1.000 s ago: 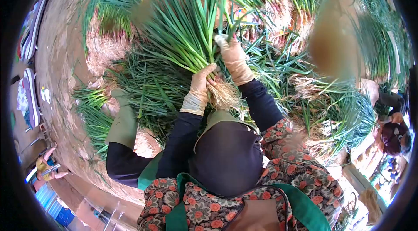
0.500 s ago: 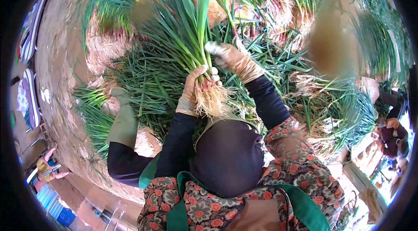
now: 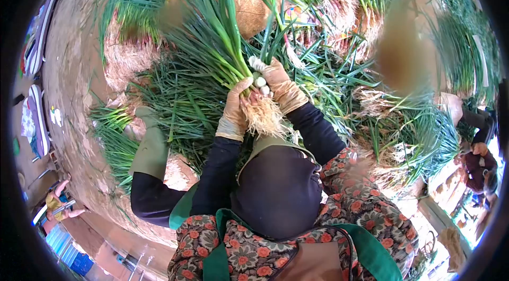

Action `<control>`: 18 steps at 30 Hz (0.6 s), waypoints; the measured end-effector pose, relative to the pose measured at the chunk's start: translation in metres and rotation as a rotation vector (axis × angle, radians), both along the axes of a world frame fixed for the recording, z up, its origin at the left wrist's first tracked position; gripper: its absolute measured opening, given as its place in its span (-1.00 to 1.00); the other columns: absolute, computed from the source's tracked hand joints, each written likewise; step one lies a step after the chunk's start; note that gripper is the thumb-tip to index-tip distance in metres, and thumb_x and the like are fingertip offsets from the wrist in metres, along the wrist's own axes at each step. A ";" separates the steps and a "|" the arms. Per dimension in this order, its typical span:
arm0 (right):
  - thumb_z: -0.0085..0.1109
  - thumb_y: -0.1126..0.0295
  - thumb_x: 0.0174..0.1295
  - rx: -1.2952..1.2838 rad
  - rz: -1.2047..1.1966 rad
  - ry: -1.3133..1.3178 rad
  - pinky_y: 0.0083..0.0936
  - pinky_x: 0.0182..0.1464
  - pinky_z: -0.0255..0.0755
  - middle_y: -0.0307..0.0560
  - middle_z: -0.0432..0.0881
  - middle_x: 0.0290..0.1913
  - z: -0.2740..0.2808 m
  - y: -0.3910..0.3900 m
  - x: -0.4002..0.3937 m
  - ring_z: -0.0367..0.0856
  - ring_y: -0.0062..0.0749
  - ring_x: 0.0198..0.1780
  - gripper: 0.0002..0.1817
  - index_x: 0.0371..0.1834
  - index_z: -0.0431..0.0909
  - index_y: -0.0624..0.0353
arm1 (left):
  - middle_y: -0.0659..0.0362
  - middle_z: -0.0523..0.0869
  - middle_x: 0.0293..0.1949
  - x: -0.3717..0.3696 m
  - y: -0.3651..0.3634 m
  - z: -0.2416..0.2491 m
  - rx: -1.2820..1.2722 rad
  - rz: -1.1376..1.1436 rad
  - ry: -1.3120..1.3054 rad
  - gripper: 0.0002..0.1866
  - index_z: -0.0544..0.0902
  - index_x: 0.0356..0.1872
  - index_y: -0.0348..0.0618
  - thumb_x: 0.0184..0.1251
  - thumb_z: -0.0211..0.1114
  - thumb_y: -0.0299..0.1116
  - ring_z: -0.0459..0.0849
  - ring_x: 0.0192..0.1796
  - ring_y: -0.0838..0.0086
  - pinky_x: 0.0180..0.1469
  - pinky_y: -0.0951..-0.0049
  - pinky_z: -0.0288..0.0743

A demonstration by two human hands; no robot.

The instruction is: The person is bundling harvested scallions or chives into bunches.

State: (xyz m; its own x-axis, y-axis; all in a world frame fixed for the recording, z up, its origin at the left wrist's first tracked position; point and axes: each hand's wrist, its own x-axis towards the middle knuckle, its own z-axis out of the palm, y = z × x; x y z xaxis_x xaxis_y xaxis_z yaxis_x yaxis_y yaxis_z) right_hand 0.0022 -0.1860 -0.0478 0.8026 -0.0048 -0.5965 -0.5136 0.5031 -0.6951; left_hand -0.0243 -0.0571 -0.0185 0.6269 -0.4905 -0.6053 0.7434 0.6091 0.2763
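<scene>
The left hand's [image 3: 235, 111] fingers [image 3: 241, 90] wrap out of sight behind the bunch [image 3: 222, 48]. Just beyond the right hand's [image 3: 278, 85] fingertips [image 3: 258, 64], leaf tips run off the top edge.

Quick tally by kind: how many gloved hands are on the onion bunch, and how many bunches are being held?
Gloved hands: 2, left hand and right hand
Held bunch: 1
Total: 3
</scene>
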 end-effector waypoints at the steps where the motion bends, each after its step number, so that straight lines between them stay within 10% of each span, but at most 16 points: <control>1: 0.33 0.32 0.11 -0.028 -0.015 -0.111 -0.62 -0.57 0.35 -0.25 0.59 -0.53 -0.001 0.005 0.004 0.46 -0.63 -0.59 -0.78 -0.30 0.53 0.17 | 0.04 0.64 -0.39 0.000 0.000 0.005 -0.061 0.004 -0.017 -0.70 0.53 -0.20 -0.28 0.15 0.24 -0.27 0.64 -0.38 0.22 -0.20 0.20 0.61; 4: 0.37 0.38 0.06 -0.017 -0.069 -0.330 -0.57 -0.32 0.42 -0.20 0.60 -0.36 -0.014 0.016 0.010 0.51 -0.56 -0.38 -0.63 -0.13 0.47 0.29 | 0.13 0.57 -0.35 -0.002 0.005 0.010 -0.217 0.025 -0.104 -0.73 0.49 -0.15 -0.15 0.17 0.20 -0.27 0.56 -0.34 0.34 -0.18 0.22 0.50; 8: 0.33 0.11 0.05 -0.814 0.450 -0.206 -0.30 -0.14 0.46 0.21 0.63 -0.26 -0.023 -0.016 0.011 0.63 -0.09 -0.21 -0.41 -0.03 0.41 0.37 | 0.19 0.43 -0.30 0.000 0.010 0.037 -0.630 0.016 -0.255 -0.59 0.36 0.09 -0.02 0.22 0.17 -0.27 0.48 -0.29 0.42 -0.10 0.23 0.40; 9: 0.34 0.29 0.03 -0.853 0.555 -0.572 -0.40 -0.25 0.44 0.02 0.62 -0.35 -0.081 -0.012 0.001 0.55 -0.31 -0.34 -0.57 -0.10 0.45 0.30 | 0.16 0.45 -0.26 0.003 0.011 0.044 -0.571 0.053 -0.239 -0.53 0.31 0.16 -0.02 0.22 0.17 -0.26 0.48 -0.28 0.43 -0.10 0.23 0.40; 12: 0.20 0.11 0.09 -0.673 1.264 -0.554 -0.31 -0.07 0.42 0.12 0.63 -0.20 0.041 -0.039 0.001 0.58 -0.05 -0.08 -0.59 -0.16 0.55 0.22 | 0.13 0.55 -0.19 0.020 0.004 0.051 -0.444 0.094 -0.243 -0.37 0.20 0.30 -0.14 0.23 0.18 -0.22 0.50 -0.27 0.44 -0.09 0.34 0.40; 14: 0.21 0.13 0.13 -0.849 0.692 -0.826 -0.33 -0.13 0.44 0.11 0.63 -0.30 0.031 -0.056 0.012 0.62 -0.20 -0.21 -0.67 -0.23 0.57 0.18 | 0.17 0.57 -0.27 0.025 0.006 0.045 -0.484 0.051 -0.128 -0.42 0.29 0.22 -0.25 0.23 0.20 -0.21 0.50 -0.28 0.42 -0.10 0.38 0.40; 16: 0.18 0.09 0.15 -1.235 0.183 -0.302 -0.32 -0.20 0.48 0.07 0.64 -0.37 0.023 -0.077 0.021 0.63 -0.10 -0.28 -0.65 -0.23 0.58 0.16 | 0.16 0.58 -0.38 0.025 0.003 0.042 -0.333 0.008 -0.127 -0.63 0.49 -0.04 -0.24 0.21 0.22 -0.24 0.52 -0.28 0.35 -0.11 0.33 0.43; 18: 0.19 0.02 0.12 -1.386 0.402 -0.240 -0.29 -0.23 0.49 0.05 0.64 -0.40 0.010 -0.094 0.031 0.63 -0.06 -0.31 -0.61 -0.27 0.59 0.15 | 0.18 0.58 -0.33 0.023 -0.003 0.026 -0.229 0.008 -0.138 -0.61 0.47 -0.01 -0.19 0.20 0.23 -0.21 0.53 -0.26 0.38 -0.06 0.35 0.40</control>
